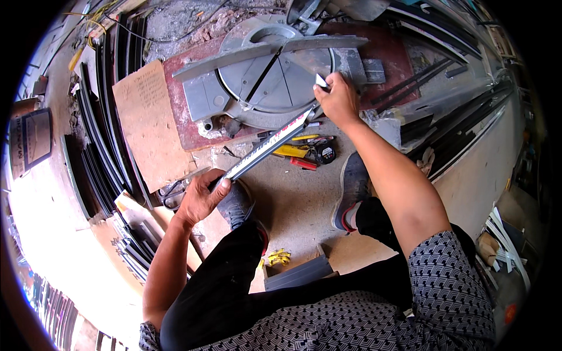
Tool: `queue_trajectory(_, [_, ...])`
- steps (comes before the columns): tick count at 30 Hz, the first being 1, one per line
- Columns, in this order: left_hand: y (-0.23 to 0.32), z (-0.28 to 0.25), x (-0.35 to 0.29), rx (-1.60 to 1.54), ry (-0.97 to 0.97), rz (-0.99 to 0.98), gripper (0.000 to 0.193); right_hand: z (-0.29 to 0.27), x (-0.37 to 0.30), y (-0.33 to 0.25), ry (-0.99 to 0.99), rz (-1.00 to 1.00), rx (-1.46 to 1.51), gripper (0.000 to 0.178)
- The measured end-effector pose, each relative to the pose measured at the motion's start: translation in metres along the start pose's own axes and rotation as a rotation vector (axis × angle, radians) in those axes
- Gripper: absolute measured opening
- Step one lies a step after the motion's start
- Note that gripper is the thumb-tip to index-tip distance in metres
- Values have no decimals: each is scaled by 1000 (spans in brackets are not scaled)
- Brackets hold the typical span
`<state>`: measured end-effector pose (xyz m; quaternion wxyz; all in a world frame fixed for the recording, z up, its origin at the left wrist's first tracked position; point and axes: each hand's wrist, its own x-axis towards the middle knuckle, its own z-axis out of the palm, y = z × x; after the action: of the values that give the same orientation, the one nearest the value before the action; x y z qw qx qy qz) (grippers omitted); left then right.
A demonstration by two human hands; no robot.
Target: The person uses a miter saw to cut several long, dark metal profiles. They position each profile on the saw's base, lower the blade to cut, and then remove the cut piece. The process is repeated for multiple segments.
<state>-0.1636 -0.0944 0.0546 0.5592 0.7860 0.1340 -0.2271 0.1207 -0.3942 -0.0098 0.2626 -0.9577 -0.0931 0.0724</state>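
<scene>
My left hand (202, 196) is closed round the lower end of a long, narrow profile strip (266, 149), dark along one side with a white printed face. The strip slants up to the right, and its pale far end comes close under my right hand (338, 104). Between the thumb and fingers of that hand is a small pale, pointed piece (321, 81); I cannot tell its exact kind. Beyond both hands stands a grey mitre saw (202, 100) with a round slotted turntable (293, 76) and a long fence (234, 58) across it.
On the floor before the saw lie a tape measure (324, 153), yellow-handled tools (291, 151) and a red one (304, 164). Cardboard (143, 117) lies left, beside dark profiles (96, 128). More profiles (468, 137) lie right. My shoes (353, 184) flank the tools.
</scene>
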Motion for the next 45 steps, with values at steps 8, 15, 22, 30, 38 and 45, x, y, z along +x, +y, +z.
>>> queue_trajectory(8, [20, 8, -8, -213, -55, 73, 59, -17, -51, 42, -91, 321, 498, 27])
queue_trajectory(15, [27, 15, -14, -436, -160, 76, 71, -60, -96, 51, -126, 558, 655, 25])
queue_trajectory(22, [59, 12, -31, -329, -228, 126, 72, -88, -116, 89, -152, 706, 668, 35])
queue_trajectory(30, [96, -8, -49, -241, -128, 153, 75, -170, -83, 123, -78, 784, 598, 28])
queue_trajectory(38, [173, -36, -98, -71, 39, 234, 63, -361, 33, -34, 209, -70, 1204, 64])
queue_trajectory(45, [229, -49, -129, -22, 33, 348, 70, -415, -59, -97, 259, -307, 969, 21])
